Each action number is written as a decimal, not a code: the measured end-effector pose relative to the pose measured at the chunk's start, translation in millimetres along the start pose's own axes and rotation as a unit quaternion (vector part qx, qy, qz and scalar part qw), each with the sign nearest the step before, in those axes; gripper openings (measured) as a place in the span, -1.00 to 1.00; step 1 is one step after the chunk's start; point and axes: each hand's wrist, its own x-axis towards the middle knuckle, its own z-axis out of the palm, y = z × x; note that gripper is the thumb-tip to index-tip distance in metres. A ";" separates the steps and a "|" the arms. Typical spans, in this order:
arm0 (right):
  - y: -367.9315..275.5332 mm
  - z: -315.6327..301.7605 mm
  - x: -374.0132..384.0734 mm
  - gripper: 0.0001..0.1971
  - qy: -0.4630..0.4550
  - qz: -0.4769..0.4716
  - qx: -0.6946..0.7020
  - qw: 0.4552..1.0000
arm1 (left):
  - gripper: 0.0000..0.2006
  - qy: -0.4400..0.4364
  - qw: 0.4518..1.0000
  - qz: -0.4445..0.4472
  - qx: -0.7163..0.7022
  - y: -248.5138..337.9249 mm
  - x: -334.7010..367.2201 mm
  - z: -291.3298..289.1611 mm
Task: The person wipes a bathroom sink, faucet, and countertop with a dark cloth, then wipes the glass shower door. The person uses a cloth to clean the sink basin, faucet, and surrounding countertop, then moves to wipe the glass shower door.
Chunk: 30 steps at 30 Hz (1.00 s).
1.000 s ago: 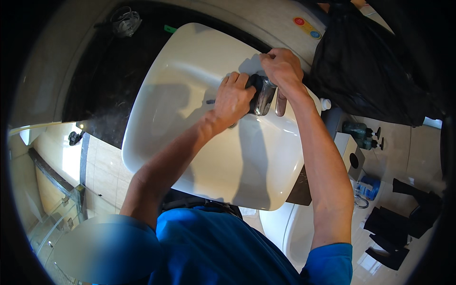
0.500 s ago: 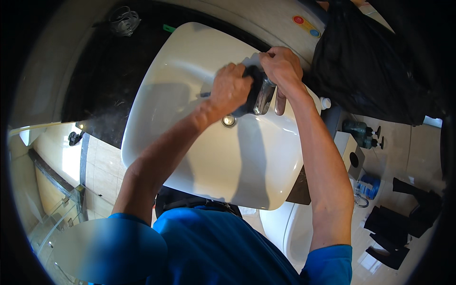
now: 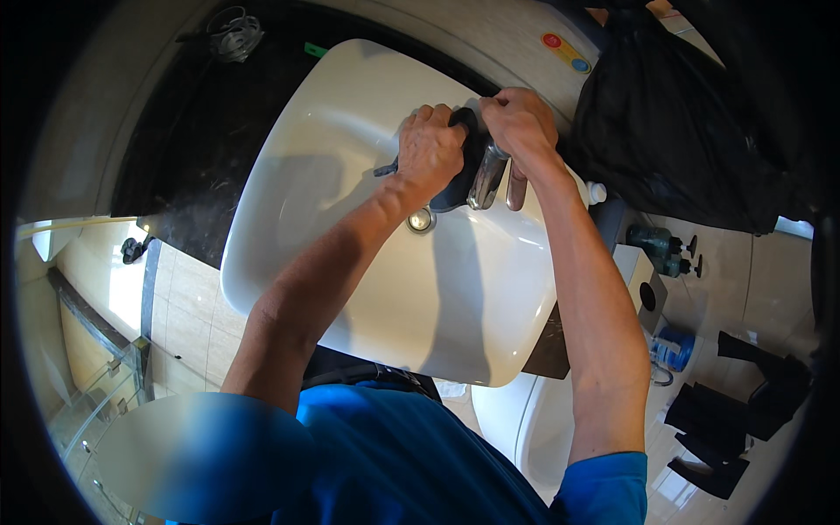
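My left hand [image 3: 430, 150] is over the white washbasin [image 3: 306, 114], its fingers closed on a dark cloth [image 3: 457, 188]. A dark end of the cloth sticks out at the left of the wrist. Beside the cloth stands a chrome faucet [image 3: 486, 185], pointing toward me above the round drain [image 3: 421, 220]. My right hand [image 3: 523, 124] is bent over the back of the faucet with its fingers curled in. What they grip is hidden under the hand. A second shiny metal piece [image 3: 516, 190] shows just below that hand.
A dark stone counter [image 3: 175, 149] surrounds the basin, with a clear coiled item [image 3: 234, 39] at the far left. A large black bag [image 3: 674, 122] hangs at the right. Past it are pump bottles [image 3: 661, 249], a toilet [image 3: 525, 429] and dark clothes [image 3: 731, 420] on the floor.
My left hand has shifted slightly with the cloth, which sits lower and closer against the faucet's left side. The right hand stays at the back of the faucet.
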 end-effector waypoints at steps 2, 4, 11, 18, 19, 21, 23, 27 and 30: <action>1.1 -0.1 0.1 -0.66 -0.001 0.009 0.001 1.000 | -0.93 -0.011 1.000 0.014 -0.013 2.9 -7.3 -3.2; 2.3 -0.6 1.3 -0.66 -0.005 0.012 0.007 1.000 | -0.93 -0.025 0.999 0.028 -0.032 10.3 -20.7 -7.8; 4.9 1.4 1.1 -0.66 0.002 0.009 0.005 1.000 | -0.89 -0.072 0.997 -0.017 -0.021 18.2 -16.9 -6.3; 0.2 0.6 -0.1 -0.67 -0.004 0.008 0.001 1.000 | -0.90 -0.019 0.999 -0.016 0.036 -11.6 20.1 4.3; 0.6 0.4 -0.2 -0.67 -0.005 0.007 0.001 1.000 | -0.92 -0.016 0.999 -0.010 0.035 -9.6 18.2 4.4; 1.5 1.1 -0.1 -0.68 0.000 0.001 0.012 1.000 | -0.94 -0.014 0.999 0.006 0.038 -5.2 12.7 0.3; 2.1 1.7 0.5 -0.68 0.005 -0.007 0.019 1.000 | -0.96 -0.042 0.998 0.009 0.034 6.6 -3.0 -6.9; 2.7 1.1 -0.6 -0.69 0.010 -0.005 0.020 1.000 | -0.93 -0.080 0.997 -0.005 -0.017 33.3 -33.5 -11.4; 5.1 1.5 -0.2 -0.69 0.011 -0.018 0.025 0.999 | -0.89 -0.052 0.998 -0.020 -0.035 38.0 -40.5 -9.8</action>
